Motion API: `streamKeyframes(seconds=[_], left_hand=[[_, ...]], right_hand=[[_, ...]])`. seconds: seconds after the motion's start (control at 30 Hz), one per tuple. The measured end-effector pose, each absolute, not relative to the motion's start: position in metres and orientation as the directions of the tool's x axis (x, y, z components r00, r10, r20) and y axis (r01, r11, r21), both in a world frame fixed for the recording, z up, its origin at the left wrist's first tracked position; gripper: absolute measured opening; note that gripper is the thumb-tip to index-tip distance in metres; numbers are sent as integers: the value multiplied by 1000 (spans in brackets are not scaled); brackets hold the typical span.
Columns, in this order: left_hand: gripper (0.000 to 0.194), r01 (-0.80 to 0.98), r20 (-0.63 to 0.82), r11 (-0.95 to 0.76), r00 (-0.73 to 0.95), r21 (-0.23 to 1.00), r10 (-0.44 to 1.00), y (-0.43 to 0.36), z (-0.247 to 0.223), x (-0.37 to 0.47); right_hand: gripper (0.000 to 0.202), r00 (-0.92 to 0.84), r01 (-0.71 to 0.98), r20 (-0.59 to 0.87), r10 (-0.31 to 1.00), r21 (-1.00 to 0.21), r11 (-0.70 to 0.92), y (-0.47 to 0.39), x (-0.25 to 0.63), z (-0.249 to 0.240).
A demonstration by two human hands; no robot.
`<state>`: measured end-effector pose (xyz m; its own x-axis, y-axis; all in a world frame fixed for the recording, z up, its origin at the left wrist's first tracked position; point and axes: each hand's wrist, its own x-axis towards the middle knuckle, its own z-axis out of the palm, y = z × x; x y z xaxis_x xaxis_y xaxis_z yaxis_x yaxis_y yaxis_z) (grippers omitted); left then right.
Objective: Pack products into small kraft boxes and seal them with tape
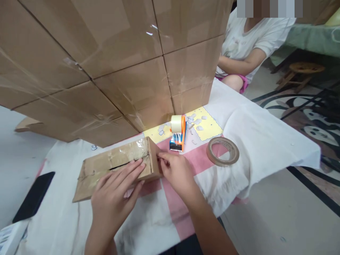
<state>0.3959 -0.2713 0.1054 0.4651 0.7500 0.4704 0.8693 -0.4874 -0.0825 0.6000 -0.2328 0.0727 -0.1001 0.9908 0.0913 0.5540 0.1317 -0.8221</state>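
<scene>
A long brown cardboard box (102, 161) lies on the cloth-covered table, with shiny clear tape over its top and a dark slit along it. My left hand (117, 191) lies on the box's top near its right end, fingers stretched out, thumb at the near edge. At the right end face, my right hand (176, 171) has its fingers closed in a pinch against the cardboard; whatever is between them is too small to make out. Beyond the box stands an orange and blue tape dispenser (183, 129) with a clear roll. A brown tape roll (223, 151) lies flat to the right.
Stacked, taped cartons (132, 85) form a wall behind the box. Paper scraps (196, 122) lie by the dispenser. A black phone-like slab (34, 196) is at the left. Past the table (278, 141), a person in a white shirt (244, 42) sits near a wooden stool (305, 69).
</scene>
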Motion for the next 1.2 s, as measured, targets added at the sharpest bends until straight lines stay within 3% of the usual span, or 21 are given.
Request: streamKeyframes(seconds=[0.33,0.6,0.97,1.2], left_hand=[[51,879,450,-474,447,-59,773,-272,106,396],[52,883,425,-465,442,-54,790,-272,108,397],[47,871,409,-489,465,-51,785,-268,112,401],[42,888,496,-451,433,-92,753,-265,107,409]], right_hand=[[32,-115,480,28,993,-873,80,-235,602,68],[33,-72,374,45,996,-925,69,-236,597,61],[40,-160,200,113,981,-969,144,-237,596,54],[45,-151,179,120,981,-973,147,-239,594,50]])
